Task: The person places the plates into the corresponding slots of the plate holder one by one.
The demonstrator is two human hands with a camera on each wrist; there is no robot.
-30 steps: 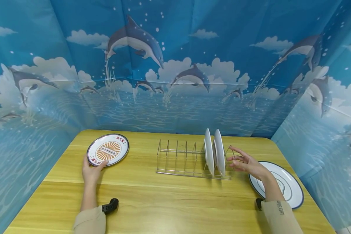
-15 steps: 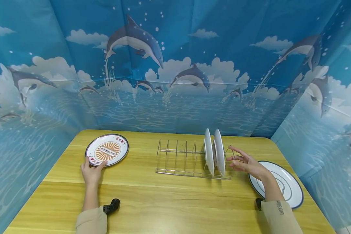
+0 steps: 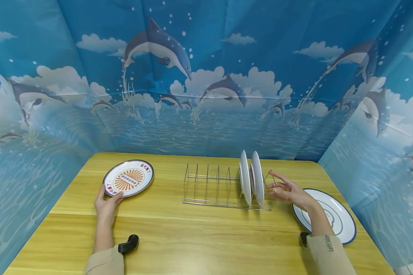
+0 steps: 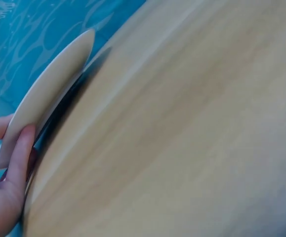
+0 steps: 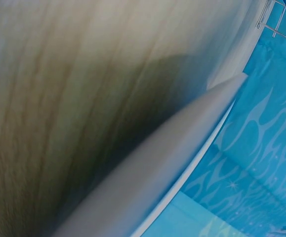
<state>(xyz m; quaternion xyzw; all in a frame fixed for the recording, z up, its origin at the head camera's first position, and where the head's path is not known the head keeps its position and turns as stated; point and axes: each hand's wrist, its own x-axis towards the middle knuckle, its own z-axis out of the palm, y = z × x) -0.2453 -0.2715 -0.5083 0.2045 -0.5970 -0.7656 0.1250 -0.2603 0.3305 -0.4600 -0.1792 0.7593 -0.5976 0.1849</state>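
Since the earlier frame, the patterned plate (image 3: pixel 128 178) has shifted slightly to the right and a little nearer the person, while the right hand (image 3: pixel 290 194) has held its place at the rack.

Head view: the patterned plate is at the left side of the wooden table (image 3: pixel 206 240), its printed face showing. The left hand (image 3: pixel 104 208) grips its near rim. The hands are well apart. Bent fingers of the right hand lie at the right end of the wire rack (image 3: pixel 223 206); whether they close on the wire I cannot tell. Two white plates (image 3: pixel 258 179) stand on edge toward that end. A larger plate (image 3: pixel 345 221) lies partly under the right forearm.

Left wrist view: here the patterned plate is seen from the side, its pale outer surface and thin rim showing instead of the print. The rim is pinched, one digit against the facing side and others behind. A dark band runs between plate and table; contact there cannot be judged.

Right wrist view: a pale, blurred plate edge (image 5: pixel 157 168) fills the lower middle, which plate being unclear, with thin metal wires (image 5: pixel 275 29) at upper right and the blue backdrop (image 5: pixel 261 143) beyond.
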